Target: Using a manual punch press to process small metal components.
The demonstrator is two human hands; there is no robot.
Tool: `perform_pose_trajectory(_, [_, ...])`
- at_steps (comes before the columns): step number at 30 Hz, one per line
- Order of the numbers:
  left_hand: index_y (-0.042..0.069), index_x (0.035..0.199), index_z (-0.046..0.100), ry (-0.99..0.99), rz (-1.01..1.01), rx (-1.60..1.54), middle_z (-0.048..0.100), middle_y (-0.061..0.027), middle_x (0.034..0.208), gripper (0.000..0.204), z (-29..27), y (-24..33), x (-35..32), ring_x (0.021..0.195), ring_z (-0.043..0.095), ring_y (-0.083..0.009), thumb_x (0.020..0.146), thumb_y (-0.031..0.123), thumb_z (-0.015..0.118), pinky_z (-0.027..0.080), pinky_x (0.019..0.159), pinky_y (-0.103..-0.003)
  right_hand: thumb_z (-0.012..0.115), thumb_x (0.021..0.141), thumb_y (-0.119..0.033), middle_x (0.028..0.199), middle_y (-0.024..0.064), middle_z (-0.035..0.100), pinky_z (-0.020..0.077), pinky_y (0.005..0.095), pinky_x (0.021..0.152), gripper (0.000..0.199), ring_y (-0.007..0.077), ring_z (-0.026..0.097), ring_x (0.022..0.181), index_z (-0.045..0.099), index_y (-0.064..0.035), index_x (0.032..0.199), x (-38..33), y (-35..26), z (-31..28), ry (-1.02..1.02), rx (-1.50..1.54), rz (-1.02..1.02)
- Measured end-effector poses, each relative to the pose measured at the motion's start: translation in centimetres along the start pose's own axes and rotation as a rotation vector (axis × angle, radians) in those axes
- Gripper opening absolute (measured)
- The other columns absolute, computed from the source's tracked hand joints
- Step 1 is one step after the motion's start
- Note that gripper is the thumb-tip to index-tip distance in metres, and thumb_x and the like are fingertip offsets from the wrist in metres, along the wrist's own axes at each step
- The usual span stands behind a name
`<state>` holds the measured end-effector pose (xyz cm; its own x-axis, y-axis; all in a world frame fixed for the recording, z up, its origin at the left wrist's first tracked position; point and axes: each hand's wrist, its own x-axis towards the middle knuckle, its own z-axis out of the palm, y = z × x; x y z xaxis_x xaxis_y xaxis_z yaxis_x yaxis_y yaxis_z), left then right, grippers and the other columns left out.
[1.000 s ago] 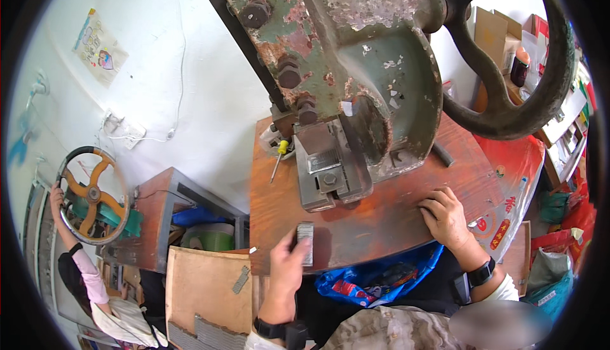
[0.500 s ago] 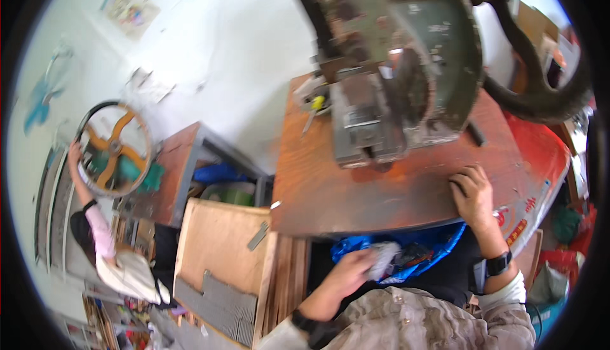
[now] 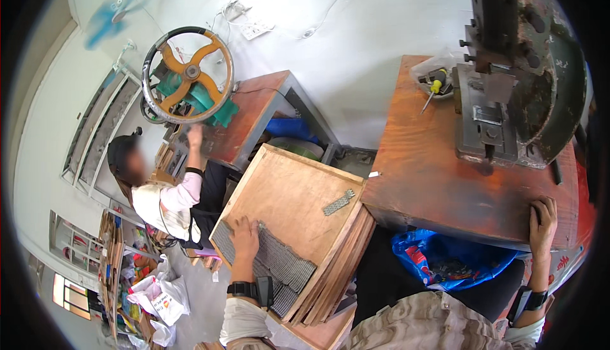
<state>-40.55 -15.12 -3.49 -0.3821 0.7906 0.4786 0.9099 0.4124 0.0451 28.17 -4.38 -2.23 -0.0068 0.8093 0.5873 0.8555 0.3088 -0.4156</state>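
My left hand (image 3: 244, 241) lies palm down, fingers stretched, on tight rows of small grey metal pieces (image 3: 286, 264). These rows fill the near part of a shallow wooden tray (image 3: 305, 175); what lies under the palm is hidden. A short separate strip of the same kind of pieces (image 3: 338, 202) rests by the tray's right side. At the near right edge of the reddish-brown bench (image 3: 419, 185), my right hand (image 3: 543, 224) rests with loosely bent fingers and nothing visible in it. Below the bench edge, a blue plastic bag (image 3: 413, 258) of loose dark metal pieces sits at my lap.
A heavy press (image 3: 489, 118) stands on the bench, a yellow-handled screwdriver (image 3: 436, 86) beside it. More wooden trays (image 3: 343, 267) are stacked under the front one. At the left, a co-worker (image 3: 168, 201) sits by a machine with a large handwheel (image 3: 192, 72).
My left hand has moved left from beside the blue bag, where it held a grey cluster of pieces, onto the tray's rows. The view has turned left; my right hand stays on the bench.
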Motion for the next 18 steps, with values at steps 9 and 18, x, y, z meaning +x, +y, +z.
perform_pose_trajectory(9, [-0.001, 0.123, 0.055, -0.6, -0.173, -0.534, 0.065, -0.0181, 0.107, 0.051, -4.6, -0.1, 2.1, 0.096, 0.063, -0.0268, 0.077, 0.012, 0.072, 0.049, 0.085, -0.034, 0.053, 0.08, 0.007, 0.098, 0.0184, 0.054, 0.042, 0.0377, 0.084, 0.011, 0.0349, 0.053, 0.094, 0.057, 0.0054, 0.09, -0.8, 2.1, 0.2, -0.002, -0.079, -0.018])
perform_pose_trajectory(18, [-0.001, 0.116, 0.059, -0.69, -0.019, -0.53, 0.067, -0.0181, 0.098, 0.052, -5.1, -0.7, 2.1, 0.088, 0.065, -0.025, 0.067, 0.006, 0.075, 0.05, 0.08, -0.032, 0.052, 0.083, 0.005, 0.102, 0.0195, 0.055, 0.0417, 0.0385, 0.088, 0.014, 0.0358, 0.054, 0.098, 0.058, 0.0051, 0.096, -1.5, 4.2, 0.5, -0.016, -0.164, -0.018])
